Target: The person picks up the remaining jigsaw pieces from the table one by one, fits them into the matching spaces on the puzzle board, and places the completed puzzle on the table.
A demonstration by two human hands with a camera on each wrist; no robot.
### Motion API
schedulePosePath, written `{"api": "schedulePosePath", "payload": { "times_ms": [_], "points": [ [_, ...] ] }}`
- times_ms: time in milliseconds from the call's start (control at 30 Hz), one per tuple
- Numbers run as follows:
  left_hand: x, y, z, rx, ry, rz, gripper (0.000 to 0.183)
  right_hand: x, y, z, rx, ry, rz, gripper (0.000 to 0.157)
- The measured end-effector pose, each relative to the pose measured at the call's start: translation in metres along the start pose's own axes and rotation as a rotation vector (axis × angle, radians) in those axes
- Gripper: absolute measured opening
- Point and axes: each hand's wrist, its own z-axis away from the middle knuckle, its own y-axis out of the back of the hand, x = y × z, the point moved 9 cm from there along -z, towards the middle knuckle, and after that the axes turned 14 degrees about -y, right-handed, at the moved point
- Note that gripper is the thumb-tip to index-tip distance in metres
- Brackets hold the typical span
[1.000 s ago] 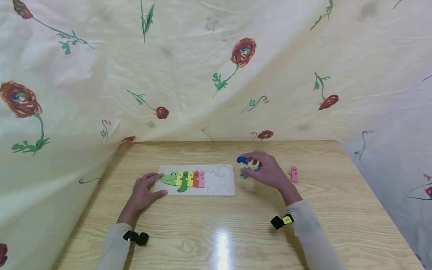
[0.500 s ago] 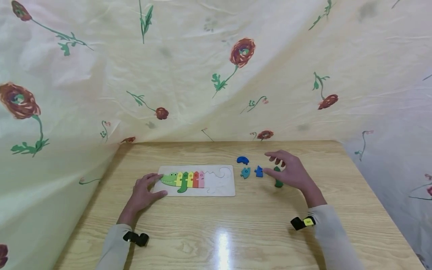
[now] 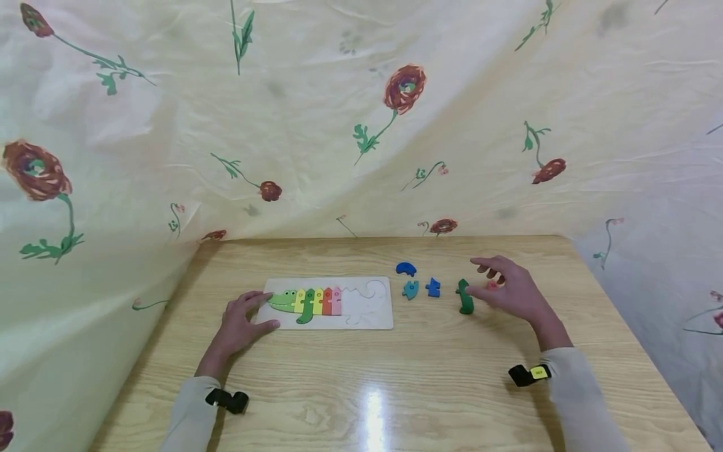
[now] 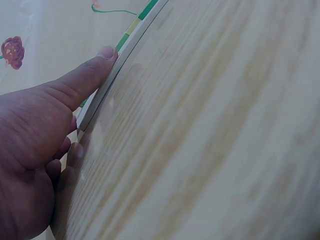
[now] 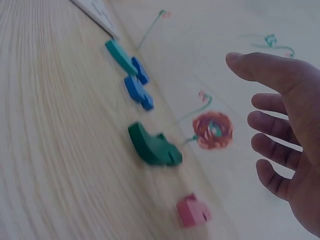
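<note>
A white crocodile puzzle board (image 3: pixel 366 320) lies on the table, with its green head, yellow, green, red and pink pieces fitted in the left part. My left hand (image 3: pixel 240 323) holds the board's left end, its thumb (image 4: pixel 102 62) along the front edge. My right hand (image 3: pixel 511 290) is raised with fingers spread and nothing in them. Just beyond its thumb lies a dark green leg piece (image 3: pixel 465 297); a pink piece (image 5: pixel 192 210) is partly hidden below the hand in the head view.
Between board and green piece lie a teal piece (image 3: pixel 410 289), a small blue piece (image 3: pixel 433 287) and a curved blue piece (image 3: pixel 406 269). The wooden table (image 3: pixel 316 389) ends at a flowered cloth (image 3: pixel 316 125) behind and at the sides.
My right hand has moved right, away from over the blue and teal pieces and past the dark green piece, now overlapping the pink one. The left hand stays at the board.
</note>
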Motion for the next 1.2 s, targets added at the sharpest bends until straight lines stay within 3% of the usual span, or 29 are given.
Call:
{"api": "schedulePosePath", "payload": {
  "times_ms": [233, 533, 1200],
  "points": [
    [-0.002, -0.001, 0.001, 0.004, 0.021, -0.005, 0.08, 0.019, 0.006, 0.0, -0.008, -0.008, 0.016, 0.063],
    [0.001, 0.0, 0.0, 0.003, 0.005, 0.003, 0.08, 0.054, 0.01, -0.002, -0.049, -0.121, 0.031, 0.069],
    [0.001, 0.0, 0.0, 0.01, 0.007, -0.004, 0.078, 0.086, 0.002, 0.0, -0.087, -0.146, 0.116, 0.076]
  ]
}}
